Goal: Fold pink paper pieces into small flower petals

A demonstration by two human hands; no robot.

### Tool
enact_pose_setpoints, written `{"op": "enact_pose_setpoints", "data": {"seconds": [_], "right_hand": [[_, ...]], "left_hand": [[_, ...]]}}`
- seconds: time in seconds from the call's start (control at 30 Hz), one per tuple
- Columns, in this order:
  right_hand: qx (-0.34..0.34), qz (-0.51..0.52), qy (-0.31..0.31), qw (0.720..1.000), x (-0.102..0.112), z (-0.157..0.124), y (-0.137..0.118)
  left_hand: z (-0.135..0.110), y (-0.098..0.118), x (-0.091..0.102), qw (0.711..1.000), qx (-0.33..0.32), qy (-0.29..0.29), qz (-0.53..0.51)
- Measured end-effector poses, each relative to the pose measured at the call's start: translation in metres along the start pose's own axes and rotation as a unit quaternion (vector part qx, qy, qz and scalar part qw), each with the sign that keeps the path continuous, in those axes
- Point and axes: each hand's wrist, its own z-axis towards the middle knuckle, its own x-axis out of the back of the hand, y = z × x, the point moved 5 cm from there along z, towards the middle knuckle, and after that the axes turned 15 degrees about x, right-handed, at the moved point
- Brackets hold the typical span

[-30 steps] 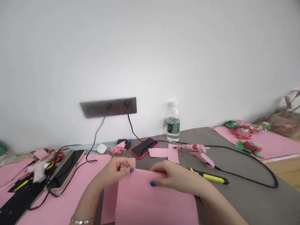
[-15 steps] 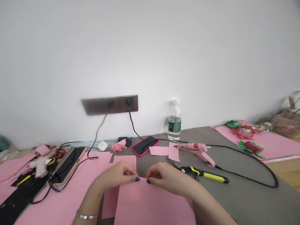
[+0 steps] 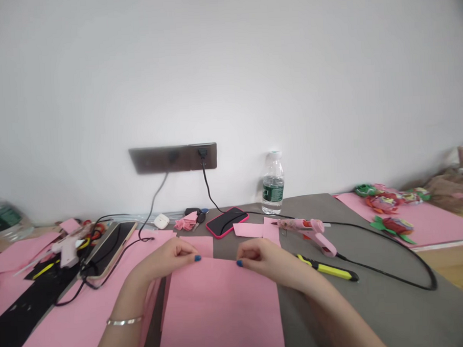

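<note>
A large sheet of pink paper [image 3: 222,307] lies in front of me, its far edge between my two hands. My left hand [image 3: 177,257] pinches the far left corner with thumb and bent fingers. At the far right corner, my right hand [image 3: 260,259] grips the same edge, fingers curled under and thumb on top. Smaller pink paper pieces [image 3: 249,230] rest beyond my right hand. Just right of them lies a pink glue gun [image 3: 308,231]. Yellow-handled pliers [image 3: 331,269] are partly hidden behind my right forearm.
A pink-edged phone [image 3: 226,222] and a water bottle [image 3: 273,184] stand near the wall. On the left are another phone [image 3: 110,248], a second glue gun [image 3: 68,249], black cables and more pink paper [image 3: 96,322]. Paper flowers [image 3: 393,225] sit on pink paper at the right.
My hands have moved apart along the sheet's far edge, from near its middle to its corners. The sheet has shifted slightly left and its edge is straighter.
</note>
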Motion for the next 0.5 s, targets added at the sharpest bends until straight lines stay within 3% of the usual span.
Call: {"op": "enact_pose_setpoints", "data": {"seconds": [0.17,0.3,0.4,0.5], "right_hand": [[-0.014,-0.002,0.004,1.000,0.031,-0.015,0.004],[-0.034,0.006,0.048,0.998,0.040,-0.019,0.006],[-0.050,-0.008,0.079,0.996,0.035,-0.015,0.006],[-0.033,0.009,0.067,0.997,0.015,-0.005,0.005]], "left_hand": [[-0.002,-0.007,0.010,1.000,-0.009,0.011,-0.016],[0.000,-0.008,0.001,0.999,0.009,-0.046,-0.017],[0.001,-0.008,-0.010,0.994,0.047,-0.100,-0.003],[0.004,-0.001,-0.023,0.991,0.054,-0.120,0.010]]}}
